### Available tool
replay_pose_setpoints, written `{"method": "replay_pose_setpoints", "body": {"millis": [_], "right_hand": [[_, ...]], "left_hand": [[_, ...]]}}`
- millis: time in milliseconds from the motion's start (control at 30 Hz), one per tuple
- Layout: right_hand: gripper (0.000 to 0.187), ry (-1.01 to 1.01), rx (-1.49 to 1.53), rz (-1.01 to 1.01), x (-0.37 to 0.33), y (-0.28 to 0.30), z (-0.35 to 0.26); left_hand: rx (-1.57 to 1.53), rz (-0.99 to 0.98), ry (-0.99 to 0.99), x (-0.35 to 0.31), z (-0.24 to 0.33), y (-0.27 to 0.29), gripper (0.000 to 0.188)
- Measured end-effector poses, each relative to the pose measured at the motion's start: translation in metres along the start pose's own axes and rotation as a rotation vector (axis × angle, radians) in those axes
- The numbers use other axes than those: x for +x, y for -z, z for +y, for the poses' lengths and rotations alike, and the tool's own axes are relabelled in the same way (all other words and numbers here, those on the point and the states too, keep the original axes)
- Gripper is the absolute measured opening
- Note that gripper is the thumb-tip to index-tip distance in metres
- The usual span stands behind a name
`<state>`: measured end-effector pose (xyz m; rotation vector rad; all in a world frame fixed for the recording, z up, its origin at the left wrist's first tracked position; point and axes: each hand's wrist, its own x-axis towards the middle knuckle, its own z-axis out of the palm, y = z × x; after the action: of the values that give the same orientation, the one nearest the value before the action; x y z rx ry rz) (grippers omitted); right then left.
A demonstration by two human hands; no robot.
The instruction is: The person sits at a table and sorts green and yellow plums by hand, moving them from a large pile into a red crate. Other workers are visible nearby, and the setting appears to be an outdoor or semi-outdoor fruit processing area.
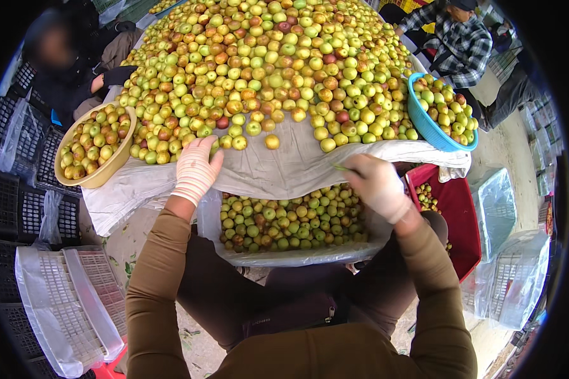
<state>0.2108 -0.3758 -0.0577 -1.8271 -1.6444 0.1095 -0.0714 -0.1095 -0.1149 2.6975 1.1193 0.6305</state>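
A large heap of green-and-brown jujubes covers the cloth-topped table before me. My left hand, wrapped in a pale glove or bandage, reaches to the heap's near edge. Its thumb stands apart from the fingers, which touch the jujubes there; one green jujube partly shows beside the fingertips. My right hand, likewise covered, is smeared by motion above the cloth's right front edge. A thin green leaf-like piece sticks out of its pinched fingers. Below the cloth, a plastic-lined crate holds many more jujubes, between my knees.
A tan basin of jujubes stands at the left, a blue basket of them at the right. A red crate sits by my right knee. Stacked crates flank me. Two people sit at either side of the table.
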Motion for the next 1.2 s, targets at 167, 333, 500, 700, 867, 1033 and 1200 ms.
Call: {"method": "replay_pose_setpoints", "body": {"millis": [167,333,500,700,867,1033,1200], "right_hand": [[0.004,-0.525,-0.586,0.125,-0.202,0.163,0.050],[0.053,-1.294,-0.832,-0.990,-0.455,0.221,0.042],[0.071,-1.414,-0.788,-0.638,-0.431,0.199,0.032],[0.023,-1.066,-0.946,-0.311,-0.274,0.186,0.033],[0.017,-0.544,-0.801,-0.131,-0.165,0.169,0.029],[0.019,-0.134,-0.057,0.088,-0.041,0.089,0.026],[0.014,-0.089,-0.075,0.209,0.068,0.015,0.066]], "left_hand": [[-0.034,-0.151,0.097,0.036,0.027,-0.005,0.084],[-0.312,-0.086,0.182,0.097,0.011,-0.049,0.096],[-0.686,-0.080,0.116,0.125,0.021,-0.063,0.075],[-0.861,-0.322,0.014,0.099,0.051,-0.059,0.056],[-0.922,-0.259,-0.134,0.064,0.060,-0.024,0.027],[-0.286,0.153,0.098,0.042,0.001,-0.009,0.025],[-0.053,0.266,-0.021,0.035,-0.011,-0.008,0.024]]}}
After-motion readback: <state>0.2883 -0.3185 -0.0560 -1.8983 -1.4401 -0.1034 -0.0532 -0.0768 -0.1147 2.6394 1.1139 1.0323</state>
